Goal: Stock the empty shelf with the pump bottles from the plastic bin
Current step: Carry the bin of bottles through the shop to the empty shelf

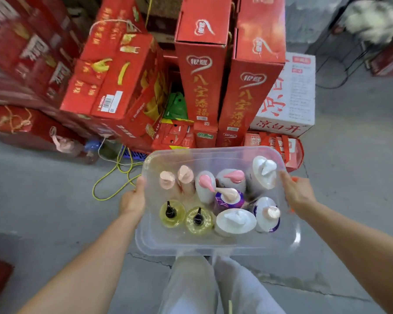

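A clear plastic bin is held in the air in front of me, above my legs. My left hand grips its left rim and my right hand grips its right rim. Several pump bottles stand upright inside. Two yellow bottles with black pumps are at the near left, two peach-capped ones behind them. White bottles with pink or white pumps fill the right half, with a purple bottle among them. No shelf is in view.
Stacks of red cartons and a white carton stand on the concrete floor just beyond the bin. A yellow cord loops on the floor at the left. A metal stand is at the far right.
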